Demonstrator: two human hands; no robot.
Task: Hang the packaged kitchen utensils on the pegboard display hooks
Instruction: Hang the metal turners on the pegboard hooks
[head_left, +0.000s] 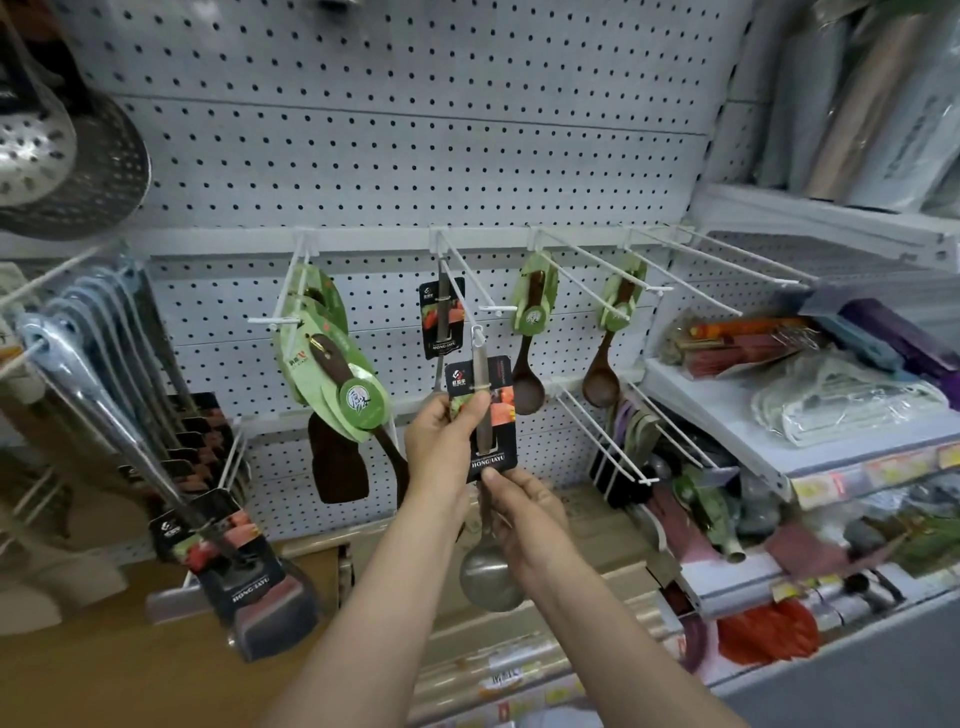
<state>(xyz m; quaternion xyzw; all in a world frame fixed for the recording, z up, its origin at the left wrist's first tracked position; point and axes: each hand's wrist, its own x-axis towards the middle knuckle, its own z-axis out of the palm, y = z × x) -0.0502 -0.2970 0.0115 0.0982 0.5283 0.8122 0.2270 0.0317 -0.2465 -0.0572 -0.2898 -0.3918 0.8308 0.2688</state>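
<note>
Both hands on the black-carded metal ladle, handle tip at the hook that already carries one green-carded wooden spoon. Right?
Not quite. The head view shows both the left hand and right hand on the black-carded metal ladle, its handle tip at the hook, but that hook already carries another black-carded utensil, not a green-carded wooden spoon. The wooden spoons hang on hooks further right.

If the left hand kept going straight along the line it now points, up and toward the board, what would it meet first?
Most likely the packaged ladle already hanging on the same white hook. The left hand pinches the black card of the steel ladle just in front of and below it. Depth is unclear; the pegboard lies behind.
</note>
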